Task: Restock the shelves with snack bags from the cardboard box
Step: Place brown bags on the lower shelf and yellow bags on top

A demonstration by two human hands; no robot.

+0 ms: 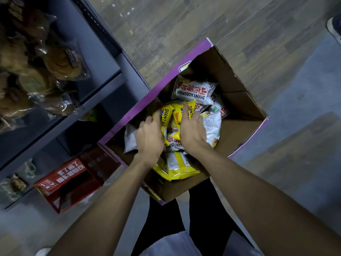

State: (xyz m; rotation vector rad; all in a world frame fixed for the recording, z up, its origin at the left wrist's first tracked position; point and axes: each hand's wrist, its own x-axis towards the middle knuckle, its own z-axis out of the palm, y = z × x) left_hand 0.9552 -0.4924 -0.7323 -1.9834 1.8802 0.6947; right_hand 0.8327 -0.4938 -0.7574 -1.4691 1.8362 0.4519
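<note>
Yellow snack bags [166, 115] sit bunched at the centre of the open cardboard box [238, 100] (purple outside, brown inside). Box is on the floor [184, 24], right in front of the person's legs. Left hand [149, 134] is inside the box, fingers curled down over the left side of the yellow bunch, gripping it. Right hand [191, 130] is on the right side, fingers wrapped over a yellow bag's top edge, also gripping. Hands are close tog., bags squeezed betw. them. White snack bags [193, 91] lie around them: one at the far end, others left and right of the hands. Another yellow bag [181, 168] lies flat at the near end, below the wrists. Dark grey shelves [110, 85] stand just left of the box. Clear packs of brown baked goods [55, 65] are on an upper shelf, a red carton [68, 180] low down. Shoe [335, 28] at top-right edge.
</note>
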